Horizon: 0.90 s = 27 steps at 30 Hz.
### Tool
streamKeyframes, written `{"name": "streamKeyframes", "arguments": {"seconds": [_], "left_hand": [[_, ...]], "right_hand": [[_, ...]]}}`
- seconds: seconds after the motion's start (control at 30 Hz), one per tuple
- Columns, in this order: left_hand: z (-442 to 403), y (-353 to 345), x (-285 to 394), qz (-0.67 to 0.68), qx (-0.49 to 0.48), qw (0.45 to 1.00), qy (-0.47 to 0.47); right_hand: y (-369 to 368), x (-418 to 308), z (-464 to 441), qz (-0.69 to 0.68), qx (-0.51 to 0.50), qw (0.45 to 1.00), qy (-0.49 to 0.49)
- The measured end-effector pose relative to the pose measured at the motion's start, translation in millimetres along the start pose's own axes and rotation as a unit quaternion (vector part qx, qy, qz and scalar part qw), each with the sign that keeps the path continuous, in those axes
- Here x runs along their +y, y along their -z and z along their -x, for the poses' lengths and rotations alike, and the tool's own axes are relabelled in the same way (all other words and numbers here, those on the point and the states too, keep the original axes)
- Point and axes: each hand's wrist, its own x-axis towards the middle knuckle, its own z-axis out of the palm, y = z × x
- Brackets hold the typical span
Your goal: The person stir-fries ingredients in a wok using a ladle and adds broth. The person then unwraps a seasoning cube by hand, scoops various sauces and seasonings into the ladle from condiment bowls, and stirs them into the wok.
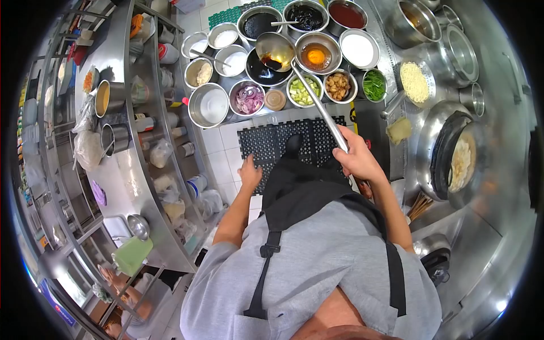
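Observation:
My right hand (358, 156) is wrapped round the long handle of a metal ladle (276, 51). The ladle's bowl, with some dark and yellowish liquid in it, is over a bowl of dark sauce (264, 72). Right beside it stands a bowl with an orange egg yolk (315, 56). Nearer to me are bowls of sliced purple onion (249, 98), chopped green vegetable (304, 90), browned chunks (339, 86) and chopped green herbs (374, 85). My left hand (249, 172) hangs low over the black floor mat, empty, its fingers apart.
On the right, a wok (460, 158) holds pale food in liquid, near a strainer of pale yellow bits (416, 81). Bundled sticks (420, 207) lie near my right elbow. Steel shelving (164, 130) runs along the left. Another person (139, 300) is at the lower left.

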Motion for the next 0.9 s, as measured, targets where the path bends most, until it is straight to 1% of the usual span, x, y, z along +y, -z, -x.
{"name": "streamKeyframes", "arguments": {"seconds": [0.1, 0.13, 0.23, 0.33, 0.43, 0.53, 0.63, 0.83, 0.9], "left_hand": [[18, 2, -21, -0.019, -0.069, 0.990, 0.120], [23, 2, -26, -0.018, -0.077, 0.989, 0.127], [22, -5, -40, -0.037, -0.067, 0.991, 0.106], [5, -9, -39, 0.021, -0.065, 0.990, 0.124], [-16, -9, -28, 0.052, -0.056, 0.992, 0.103], [-32, -5, -13, 0.114, -0.024, 0.992, 0.053], [-39, 0, 3, 0.129, -0.005, 0.992, 0.009], [-42, -9, 3, 0.111, -0.012, 0.994, -0.003], [-41, -15, -2, 0.109, -0.014, 0.994, -0.010]], "right_hand": [[-3, 5, -4, 0.026, 0.009, 1.000, 0.002], [-5, 5, -6, 0.030, 0.009, 1.000, 0.003], [-6, 5, -9, 0.051, 0.014, 0.999, 0.009], [-8, -2, -4, 0.034, 0.010, 0.999, 0.004], [-6, -11, 5, 0.007, 0.002, 1.000, -0.012], [-4, -18, 14, 0.009, 0.008, 1.000, -0.011], [-2, -19, 20, -0.018, 0.002, 1.000, -0.002], [0, -20, 20, -0.002, 0.013, 1.000, 0.019], [1, -12, 15, -0.029, 0.006, 0.999, 0.017]]}}
